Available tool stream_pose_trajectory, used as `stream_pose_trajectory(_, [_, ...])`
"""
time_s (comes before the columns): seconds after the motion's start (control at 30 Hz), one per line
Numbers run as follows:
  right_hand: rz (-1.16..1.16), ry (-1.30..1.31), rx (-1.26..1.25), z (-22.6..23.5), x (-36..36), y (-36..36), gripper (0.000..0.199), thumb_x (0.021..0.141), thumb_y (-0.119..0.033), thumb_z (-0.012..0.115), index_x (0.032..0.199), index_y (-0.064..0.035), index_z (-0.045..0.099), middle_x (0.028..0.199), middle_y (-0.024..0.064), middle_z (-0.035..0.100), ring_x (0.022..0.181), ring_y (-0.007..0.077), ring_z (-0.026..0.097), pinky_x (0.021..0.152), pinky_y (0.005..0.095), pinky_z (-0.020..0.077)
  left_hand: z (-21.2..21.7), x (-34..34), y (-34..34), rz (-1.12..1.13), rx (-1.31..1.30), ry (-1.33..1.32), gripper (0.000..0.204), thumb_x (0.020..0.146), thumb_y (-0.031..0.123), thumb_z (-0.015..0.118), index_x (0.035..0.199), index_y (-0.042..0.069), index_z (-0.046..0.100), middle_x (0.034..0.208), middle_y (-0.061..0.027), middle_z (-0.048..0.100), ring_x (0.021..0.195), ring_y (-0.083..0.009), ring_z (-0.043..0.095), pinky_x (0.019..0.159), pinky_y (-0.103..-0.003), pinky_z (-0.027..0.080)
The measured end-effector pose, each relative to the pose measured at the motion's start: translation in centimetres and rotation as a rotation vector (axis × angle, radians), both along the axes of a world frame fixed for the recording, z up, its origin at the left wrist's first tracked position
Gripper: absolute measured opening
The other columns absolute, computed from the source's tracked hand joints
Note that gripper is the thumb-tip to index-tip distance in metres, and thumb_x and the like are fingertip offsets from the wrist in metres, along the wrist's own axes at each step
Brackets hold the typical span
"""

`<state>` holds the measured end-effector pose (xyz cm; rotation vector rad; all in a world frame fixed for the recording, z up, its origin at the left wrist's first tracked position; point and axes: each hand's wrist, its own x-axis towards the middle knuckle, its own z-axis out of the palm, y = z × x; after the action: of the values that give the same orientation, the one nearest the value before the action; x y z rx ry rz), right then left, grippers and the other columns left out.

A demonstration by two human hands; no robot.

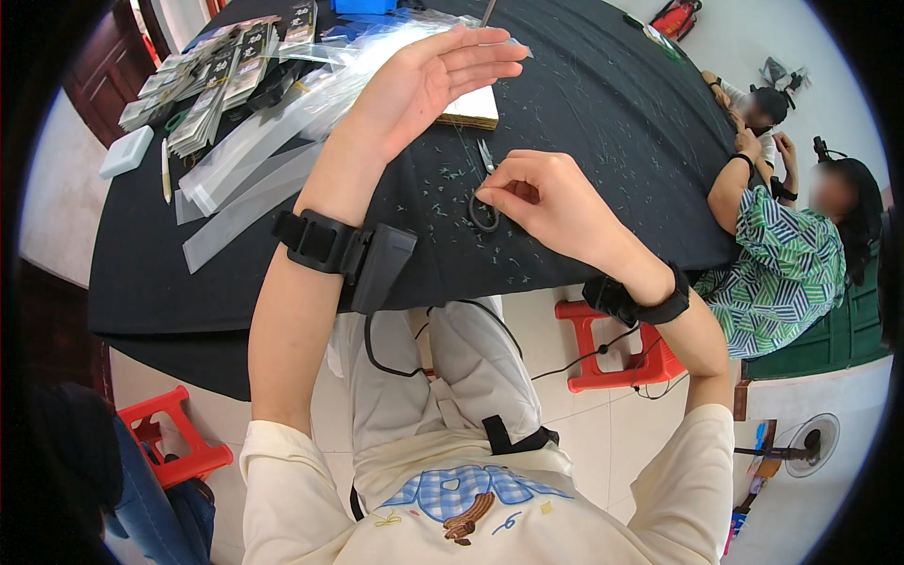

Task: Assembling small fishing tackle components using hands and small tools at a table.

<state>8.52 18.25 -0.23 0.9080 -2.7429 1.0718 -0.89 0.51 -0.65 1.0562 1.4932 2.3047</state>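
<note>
My left hand (461,68) is raised over the far part of the table, its fingers stretched out and nothing seen in it. Below its fingers lies a pale block with a yellowish edge (471,111). My right hand (551,193) is closed in a pinch, thumb against forefinger. What the pinch holds, if anything, is too small to make out. Directly under these fingertips are small scissors (483,215) with dark handles, blades pointing away; the fingers cover their middle, and I cannot tell if they touch them. Small green clippings (443,179) are scattered around.
Long clear plastic sleeves (250,155) are heaped at left, beside bundled printed packets (212,99). A white case (126,153) and a pen (167,171) lie at the left edge. Red stools (617,347) stand below the black-covered table (603,104). Other people sit at right.
</note>
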Motion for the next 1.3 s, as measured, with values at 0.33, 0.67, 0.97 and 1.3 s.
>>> stream_pose_trajectory(0.33, [-0.096, -0.063, -0.039, -0.3, -0.6, 0.9, 0.011, 0.080, -0.009, 0.066, 0.083, 0.0018, 0.068, 0.071, 0.0107, 0.064, 0.060, 0.0147, 0.060, 0.057, 0.0275, 0.0470, 0.8, 1.5, -0.4, -0.279, 0.078, -0.151, 0.044, 0.098, 0.026, 0.038, 0.133, -0.002, 0.038, 0.072, -0.0006, 0.053, 0.044, -0.0016, 0.047, 0.038, -0.012, 0.040])
stream_pose_trajectory(0.67, [-0.081, -0.263, -0.158, -1.4, -2.4, 3.7, 0.017, 0.083, -0.012, 0.064, 0.088, 0.0036, 0.068, 0.071, 0.0077, 0.066, 0.064, 0.0084, 0.058, 0.060, 0.0239, 0.0468, 0.4, 2.5, 0.9, -0.030, -0.682, 0.049, 0.033, 0.090, 0.033, 0.057, 0.109, 0.007, 0.065, 0.059, 0.0082, 0.040, 0.047, 0.0006, 0.032, 0.039, -0.017, 0.021])
stream_pose_trajectory(0.97, [-0.054, -0.266, -0.141, -1.3, -2.5, 3.9, 0.019, 0.084, -0.014, 0.063, 0.088, 0.0038, 0.068, 0.070, 0.0068, 0.065, 0.063, 0.0081, 0.057, 0.061, 0.0241, 0.0468, -1.1, 1.8, 1.2, 0.018, -0.774, 0.213, 0.024, 0.086, 0.028, 0.061, 0.100, 0.010, 0.067, 0.075, 0.0041, 0.059, 0.062, -0.0038, 0.046, 0.050, -0.021, 0.032])
stream_pose_trajectory(1.3, [-0.111, -0.236, -0.071, -1.4, -2.4, 3.7, 0.019, 0.083, -0.014, 0.063, 0.088, 0.0045, 0.067, 0.071, 0.0100, 0.066, 0.063, 0.0108, 0.060, 0.061, 0.0251, 0.0481, -0.6, 2.2, 1.2, -0.086, -0.967, 0.115, 0.018, 0.082, 0.025, 0.064, 0.085, 0.008, 0.064, 0.071, 0.0027, 0.057, 0.058, -0.0039, 0.043, 0.048, -0.020, 0.029])
